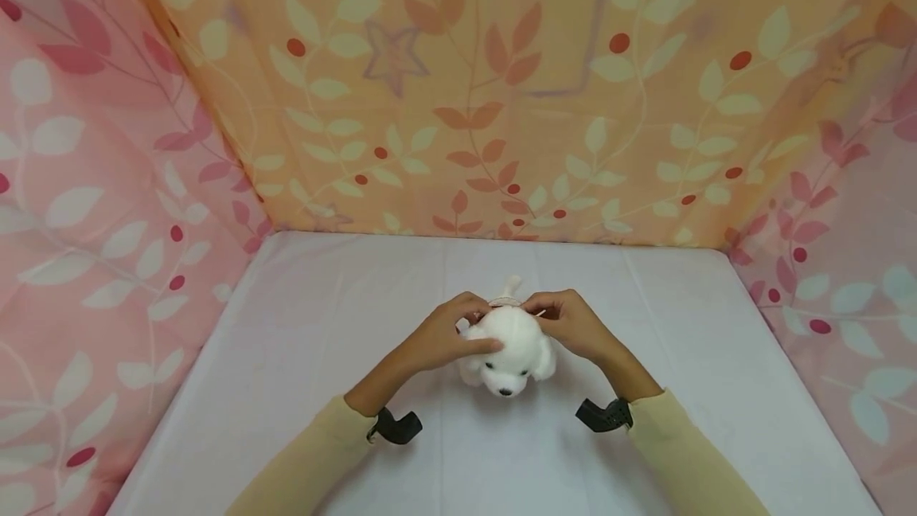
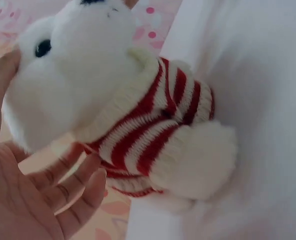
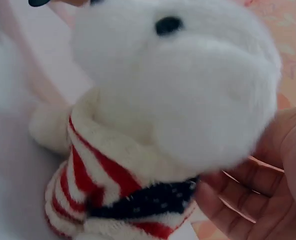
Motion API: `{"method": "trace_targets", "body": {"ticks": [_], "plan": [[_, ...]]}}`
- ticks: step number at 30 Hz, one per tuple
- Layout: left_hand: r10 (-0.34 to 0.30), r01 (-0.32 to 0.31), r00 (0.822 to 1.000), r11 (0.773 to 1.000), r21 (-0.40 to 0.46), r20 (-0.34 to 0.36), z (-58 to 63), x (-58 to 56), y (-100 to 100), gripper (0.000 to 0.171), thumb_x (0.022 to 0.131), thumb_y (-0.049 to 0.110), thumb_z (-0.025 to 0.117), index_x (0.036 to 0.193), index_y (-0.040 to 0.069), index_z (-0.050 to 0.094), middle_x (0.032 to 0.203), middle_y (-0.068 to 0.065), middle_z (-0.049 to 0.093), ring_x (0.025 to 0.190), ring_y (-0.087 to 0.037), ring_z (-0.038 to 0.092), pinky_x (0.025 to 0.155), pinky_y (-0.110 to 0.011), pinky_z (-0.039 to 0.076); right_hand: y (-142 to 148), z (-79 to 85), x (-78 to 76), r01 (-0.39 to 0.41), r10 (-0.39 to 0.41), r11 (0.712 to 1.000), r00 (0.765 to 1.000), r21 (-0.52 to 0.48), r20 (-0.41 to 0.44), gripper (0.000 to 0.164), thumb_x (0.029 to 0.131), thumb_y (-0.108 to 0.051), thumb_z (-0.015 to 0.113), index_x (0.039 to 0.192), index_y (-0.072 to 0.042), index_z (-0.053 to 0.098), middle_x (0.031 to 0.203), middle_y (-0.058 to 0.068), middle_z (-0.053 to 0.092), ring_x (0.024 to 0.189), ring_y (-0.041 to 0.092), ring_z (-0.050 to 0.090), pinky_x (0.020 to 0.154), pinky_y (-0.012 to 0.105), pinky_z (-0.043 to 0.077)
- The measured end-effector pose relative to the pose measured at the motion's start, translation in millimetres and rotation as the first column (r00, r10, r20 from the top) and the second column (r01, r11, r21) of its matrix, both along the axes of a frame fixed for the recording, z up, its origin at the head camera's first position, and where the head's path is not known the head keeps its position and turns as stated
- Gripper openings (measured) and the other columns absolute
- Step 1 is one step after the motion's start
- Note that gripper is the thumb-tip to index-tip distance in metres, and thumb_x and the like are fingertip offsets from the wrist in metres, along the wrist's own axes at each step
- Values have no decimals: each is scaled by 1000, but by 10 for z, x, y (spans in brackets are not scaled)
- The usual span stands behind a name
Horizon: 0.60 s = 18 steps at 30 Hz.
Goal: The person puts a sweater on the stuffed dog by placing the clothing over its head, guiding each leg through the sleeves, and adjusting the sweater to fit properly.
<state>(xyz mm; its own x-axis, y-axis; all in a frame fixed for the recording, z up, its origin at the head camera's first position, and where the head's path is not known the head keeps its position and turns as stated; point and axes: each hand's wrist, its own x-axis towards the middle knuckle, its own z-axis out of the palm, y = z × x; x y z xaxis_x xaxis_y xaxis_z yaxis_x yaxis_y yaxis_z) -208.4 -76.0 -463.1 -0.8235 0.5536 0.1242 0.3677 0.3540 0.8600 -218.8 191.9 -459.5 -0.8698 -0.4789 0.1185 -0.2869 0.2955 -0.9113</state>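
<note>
A white plush dog point(image 1: 510, 349) stands on the white table, facing me, its tail up behind its head. It wears a knitted sweater point(image 2: 142, 135) with red and cream stripes; a dark blue starred patch point(image 3: 148, 201) shows on its other side. My left hand point(image 1: 453, 333) has its fingertips on the sweater behind the neck, its thumb lying across the head. On the other side my right hand point(image 1: 573, 323) holds the sweater behind the head with bent fingers. The head partly hides both sets of fingertips.
The white tablecloth point(image 1: 344, 301) spreads around the dog. A yellow-orange leaf-patterned curtain point(image 1: 458, 102) hangs along the back edge, with pink patterned curtains point(image 1: 93, 221) at the sides. Black wrist devices point(image 1: 397, 426) sit at both sleeve cuffs.
</note>
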Motion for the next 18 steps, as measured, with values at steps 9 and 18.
{"method": "trace_targets", "body": {"ticks": [9,18], "plan": [[54,-94,969,983,158,239,-299,-290,-135,31,105,24,57,127,2,64,123,-12,66,108,-26,63,83,-38,57,174,-244,-40,235,-226,972,954,-23,198,30,102,-16,63,124,4,67,120,19,69,96,16,69,82,33,58],[15,-103,896,979,175,445,-526,-434,-81,25,98,9,66,116,-8,66,91,-3,71,77,-9,61,67,-24,50,95,-516,-105,215,-228,973,944,81,237,26,99,-13,65,120,2,68,117,14,69,100,18,63,84,29,51]]}}
